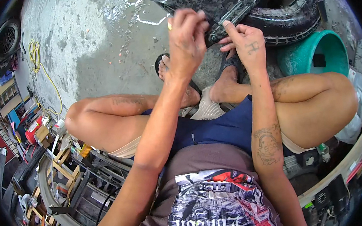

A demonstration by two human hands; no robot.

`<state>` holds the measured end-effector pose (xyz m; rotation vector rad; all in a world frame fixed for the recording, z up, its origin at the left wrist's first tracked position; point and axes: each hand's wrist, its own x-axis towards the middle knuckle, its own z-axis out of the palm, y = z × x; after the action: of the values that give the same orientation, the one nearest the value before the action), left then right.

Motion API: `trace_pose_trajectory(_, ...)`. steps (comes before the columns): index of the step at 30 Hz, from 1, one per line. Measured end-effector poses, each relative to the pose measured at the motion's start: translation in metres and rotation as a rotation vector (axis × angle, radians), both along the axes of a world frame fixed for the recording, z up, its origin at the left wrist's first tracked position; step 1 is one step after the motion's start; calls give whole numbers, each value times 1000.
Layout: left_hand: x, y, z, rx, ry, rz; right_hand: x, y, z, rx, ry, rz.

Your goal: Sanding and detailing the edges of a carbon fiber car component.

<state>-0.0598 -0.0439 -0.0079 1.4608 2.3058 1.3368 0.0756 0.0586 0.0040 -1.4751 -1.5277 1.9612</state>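
A dark, glossy panel with a camouflage-like pattern lies ahead of me, its ridged edge running up to the right. At the panel's near corner, my right hand pinches the edge, thumb on top and fingers beneath. My left hand is just left of that corner, its fingers curled together and slightly blurred. Whatever it pinches, if anything, is too small or hidden to make out. The panel partly covers a wet-looking black tire on the right.
A green plastic bucket lies tipped beside the tire. Wet concrete floor spreads to the left, with a yellow cord on it. Cluttered metal frames and wood stand at lower left. A wheel is at far left.
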Motion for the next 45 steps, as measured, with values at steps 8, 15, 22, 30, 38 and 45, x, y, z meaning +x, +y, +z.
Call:
trace_pose_trajectory(8,9,-5,0,-17,42,18,0,1,-1,46,-4,13)
trace_pose_trajectory(15,12,-4,3,-20,29,17,-1,0,0,-10,10,-4)
trace_pose_trajectory(22,10,-3,4,-14,76,39,-2,-2,4,-5,11,-29)
trace_pose_trajectory(30,8,-2,4,-18,76,5,0,0,0,41,4,2)
trace_pose_trajectory(38,14,-4,8,-22,116,-26,1,1,-2,41,7,9)
trace_pose_trajectory(45,7,-1,6,-27,118,-4,0,0,2,53,-56,27)
